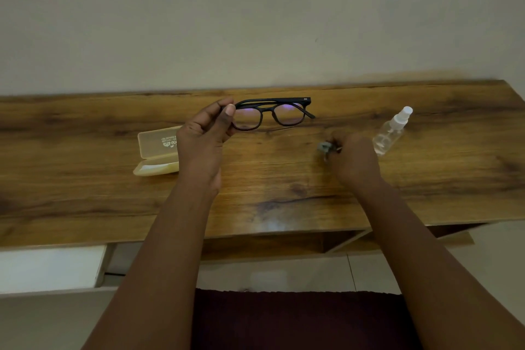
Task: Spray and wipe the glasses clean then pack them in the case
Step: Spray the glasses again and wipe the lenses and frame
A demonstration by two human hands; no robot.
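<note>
Black-framed glasses [272, 112] are held above the wooden table [85, 196], arms unfolded. My left hand [203, 145] pinches their left end between thumb and fingers. My right hand [353, 159] rests on the table, fingers closed on a small grey cloth [324, 147] that shows only at its left edge. A clear spray bottle [390, 132] with a white nozzle lies on its side just right of that hand. An open translucent yellow case [157, 150] sits left of my left wrist, partly hidden by it.
A plain wall rises behind the table's far edge. Below the table's near edge are open wooden shelves [326, 241], a white drawer front [51, 267] at the left, and a dark red mat [298, 318] on the tiled floor.
</note>
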